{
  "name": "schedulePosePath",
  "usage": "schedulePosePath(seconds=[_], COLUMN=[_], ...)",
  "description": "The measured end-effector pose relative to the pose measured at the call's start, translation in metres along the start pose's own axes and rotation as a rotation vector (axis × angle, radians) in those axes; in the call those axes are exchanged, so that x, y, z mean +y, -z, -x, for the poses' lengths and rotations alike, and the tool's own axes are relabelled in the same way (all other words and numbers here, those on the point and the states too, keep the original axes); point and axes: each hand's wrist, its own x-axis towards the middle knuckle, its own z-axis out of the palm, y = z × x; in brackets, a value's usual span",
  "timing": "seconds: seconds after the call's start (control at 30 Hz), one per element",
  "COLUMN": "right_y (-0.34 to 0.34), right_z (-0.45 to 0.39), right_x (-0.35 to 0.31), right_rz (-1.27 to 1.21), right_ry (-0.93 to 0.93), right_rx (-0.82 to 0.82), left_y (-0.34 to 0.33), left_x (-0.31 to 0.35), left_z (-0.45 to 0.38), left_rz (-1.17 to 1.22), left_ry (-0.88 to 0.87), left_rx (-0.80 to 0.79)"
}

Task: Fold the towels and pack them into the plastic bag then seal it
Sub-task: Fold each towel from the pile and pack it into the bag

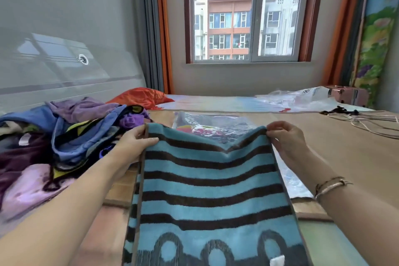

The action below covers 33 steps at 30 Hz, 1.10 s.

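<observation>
**Towel Held Spread at Two Corners, Ready for the First Fold**

We hold the turquoise terry towel with dark brown stripes [212, 181] by its two far corners. Our left hand [135, 144] pinches the left corner, thumb on top of the cloth and fingers curled beneath. Our right hand [286, 138] pinches the right corner between thumb and fingertips. The two hands are well apart, which keeps the far edge stretched, though it dips slightly in the middle. The rest of the towel runs from the hands back toward us and out of the bottom of the view.

We judge that this grip serves to square the towel before folding: with both corners controlled, the edges can be brought together evenly.

Just beyond the hands lies the clear plastic bag [216, 122], flat, with something colourful already showing inside it. Part of it is hidden behind the towel. Its position directly ahead keeps the packing reach short.

To the outside of the left hand sits the heap of unfolded towels in blue, purple and lilac [64, 136]. Beyond the right hand lie a crumpled sheet of clear plastic [302, 98] and a loose pale cord [367, 121].

We judge the task to be at an early stage: this towel is not yet folded and the heap remains.
</observation>
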Motion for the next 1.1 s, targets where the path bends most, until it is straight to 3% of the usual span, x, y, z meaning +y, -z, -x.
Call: schedulePosePath(seconds=[0.1,0.23,0.3,0.37,0.47,0.53,0.63,0.73,0.9,1.0,1.1], right_y=[-0.012,-0.034,-0.041,-0.039,-0.031,-0.025,-0.010,0.000,0.008,0.013,0.017], right_z=[-0.042,-0.104,-0.122,-0.121,-0.090,-0.062,-0.027,0.002,0.059,0.093,0.113], right_x=[0.024,0.021,0.020,0.033,0.066,0.080,0.081,0.070,0.056,0.050,0.046], right_rz=[0.069,0.016,0.042,0.340,0.719,0.776,0.855,0.980,0.989,1.108,1.219], right_ry=[-0.021,0.113,0.083,-0.028,-0.066,-0.047,-0.114,-0.237,-0.174,-0.064,-0.021], right_rx=[0.063,0.104,-0.093,-0.269,-0.246,-0.181,-0.142,-0.135,-0.126,-0.153,-0.298], left_y=[-0.011,-0.011,-0.003,0.005,0.009,0.007,-0.006,-0.040,-0.112,-0.143,-0.157], left_x=[-0.008,-0.006,-0.015,-0.034,-0.059,-0.065,-0.061,-0.037,-0.025,-0.041,-0.056], left_z=[-0.046,-0.115,-0.142,-0.155,-0.139,-0.118,-0.084,-0.032,0.048,0.067,0.067], left_rz=[-0.007,0.039,-0.172,-0.541,-0.785,-0.829,-0.814,-0.686,-0.675,-0.736,-0.802], left_ry=[-0.024,-0.084,-0.010,0.109,0.227,0.130,-0.165,-0.399,-0.506,-0.546,-0.556], left_rx=[0.009,-0.011,-0.027,0.063,0.233,0.283,0.302,0.151,-0.311,-0.327,-0.263])
